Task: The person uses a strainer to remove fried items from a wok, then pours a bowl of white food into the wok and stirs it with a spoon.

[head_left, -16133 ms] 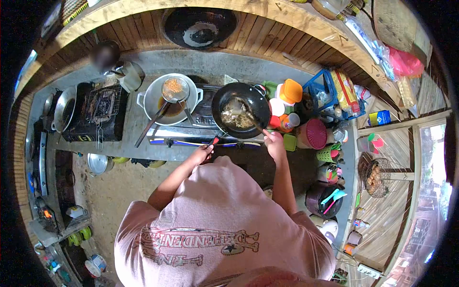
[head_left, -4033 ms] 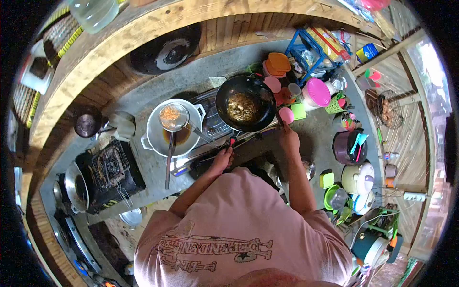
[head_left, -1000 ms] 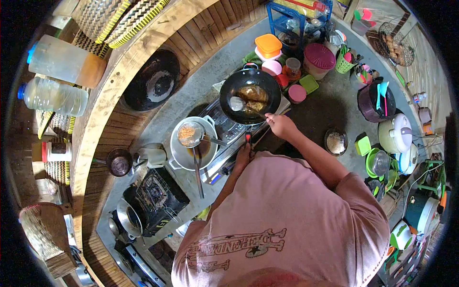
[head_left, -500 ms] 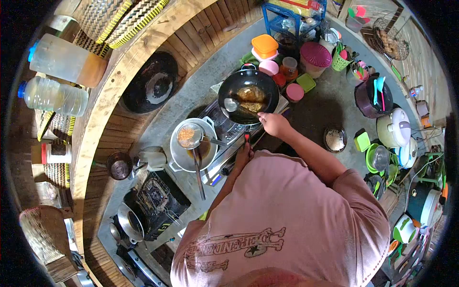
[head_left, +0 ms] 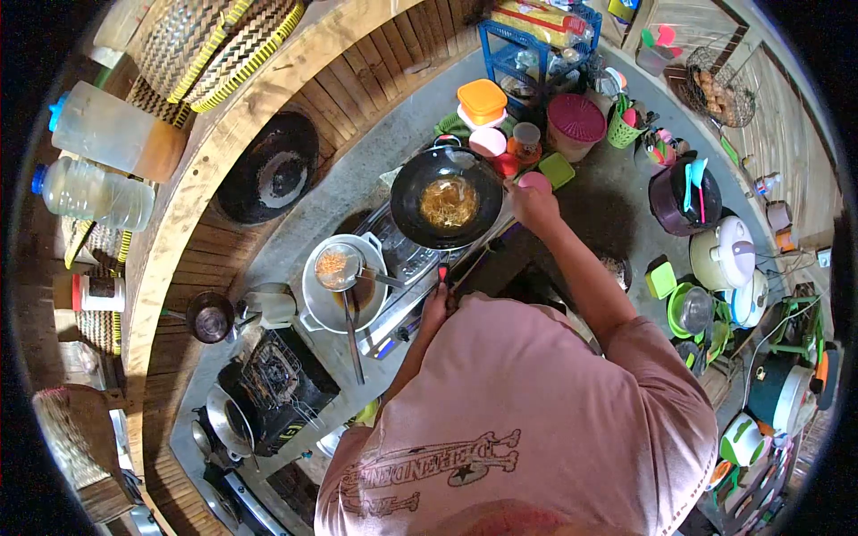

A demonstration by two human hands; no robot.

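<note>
A black wok [head_left: 407, 192] sits on the stove, with brown food in bubbling oil [head_left: 449, 202] in its middle. My left hand [head_left: 435, 308] is closed around the wok's black and red handle [head_left: 443, 271] at the near side. Just off the wok's right rim is my right hand [head_left: 536, 209], its fingers curled; what they hold, if anything, I cannot make out. Left of the wok stands a silver pot [head_left: 310, 299] with brown liquid. A long-handled strainer [head_left: 336, 267] holding orange-brown bits rests across its top.
Plastic tubs, among them an orange container [head_left: 483, 102], crowd behind the wok. A second blackened wok [head_left: 268, 168] leans at the wooden wall. To the right are a rice cooker [head_left: 722, 255] and a dark pot [head_left: 677, 198] with utensils. A grill-topped black stove [head_left: 277, 380] stands lower left.
My right hand has moved right, from over the wok to beside its rim. The ladle that was in the wok no longer shows there. The food has shifted to the middle.
</note>
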